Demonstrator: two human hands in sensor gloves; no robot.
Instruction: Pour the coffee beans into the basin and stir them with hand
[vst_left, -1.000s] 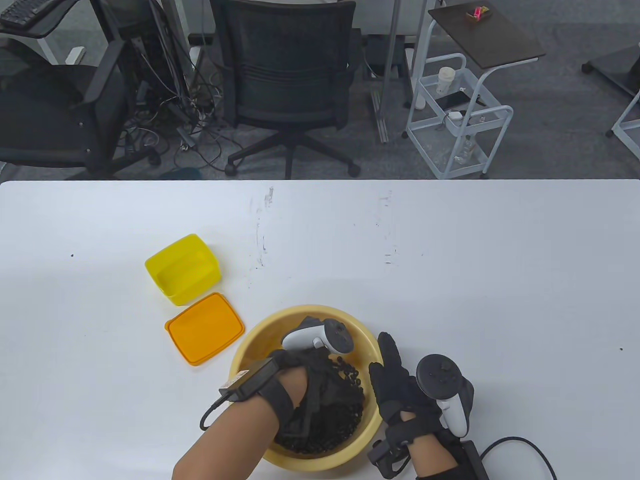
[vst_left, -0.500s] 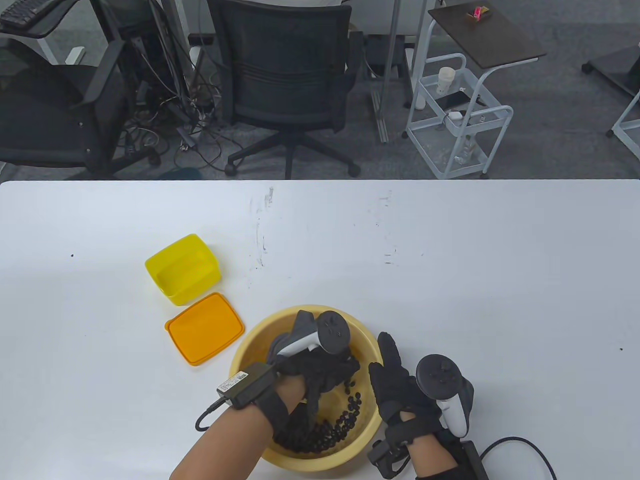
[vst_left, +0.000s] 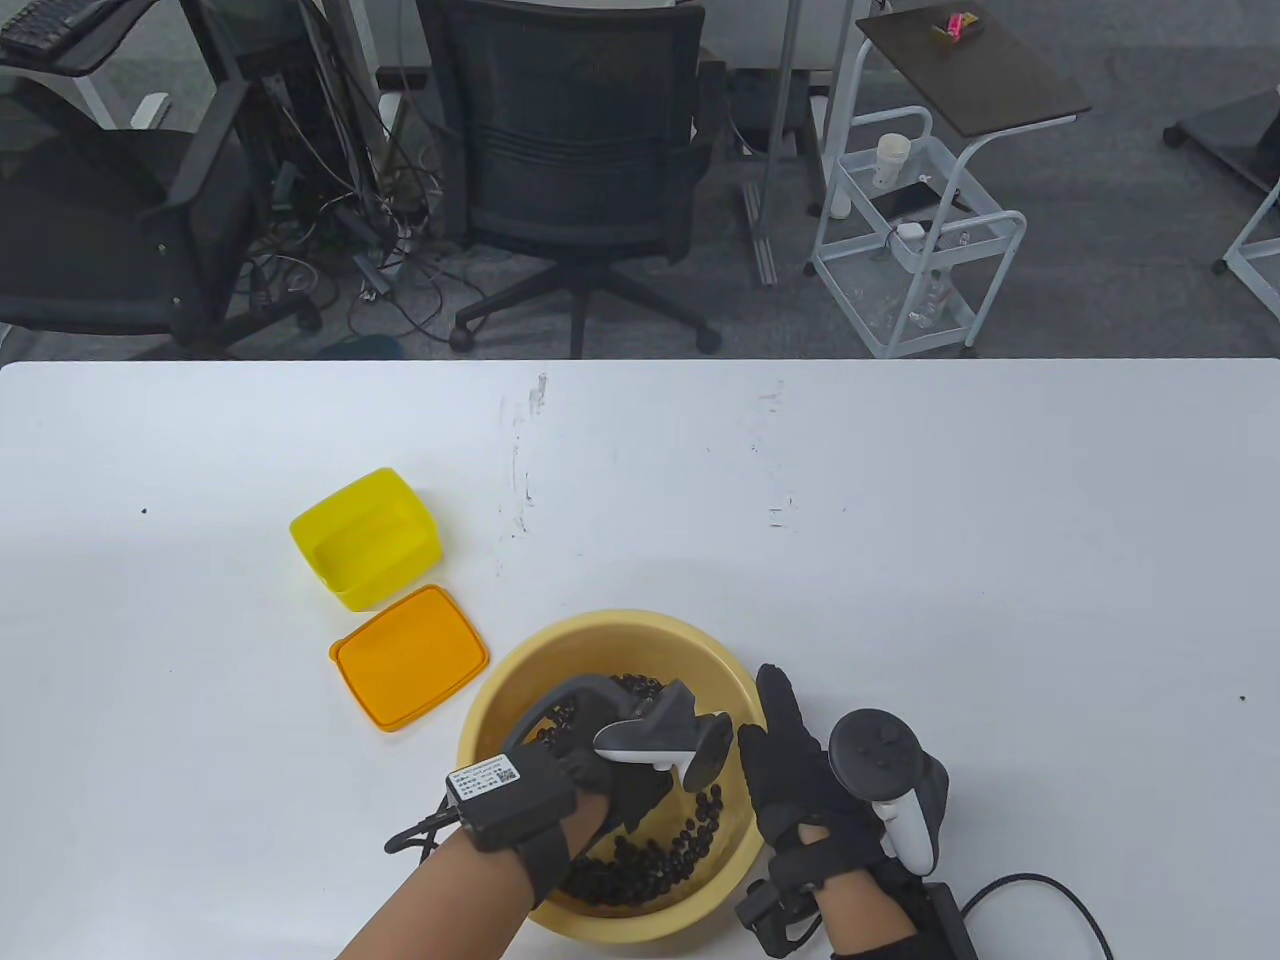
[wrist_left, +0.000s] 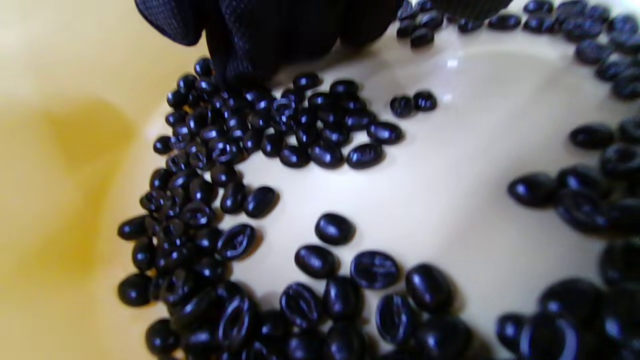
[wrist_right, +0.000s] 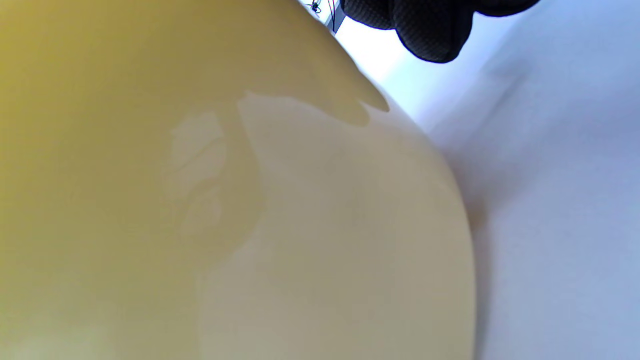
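The yellow basin (vst_left: 520, 668) stands near the table's front edge with dark coffee beans (vst_left: 650, 860) spread over its floor. My left hand (vst_left: 612, 792) is down inside the basin, the tracker on its back tilted to the right. In the left wrist view its gloved fingers (wrist_left: 260, 35) reach down among the coffee beans (wrist_left: 320, 150) and touch them, gripping nothing. My right hand (vst_left: 785, 760) lies flat against the basin's outer right wall with straight fingers. The right wrist view shows that basin wall (wrist_right: 200, 200) close up and one fingertip (wrist_right: 430, 30).
An empty yellow box (vst_left: 365, 540) stands left of the basin, its orange lid (vst_left: 410, 655) flat on the table beside it. Cables trail off both wrists at the front edge. Office chairs and a white cart stand beyond the table's far edge.
My left hand swept from the basin's far side back toward the middle, turning its tracker rightward. The beans moved and now lie along the far and near sides. The right hand stayed put.
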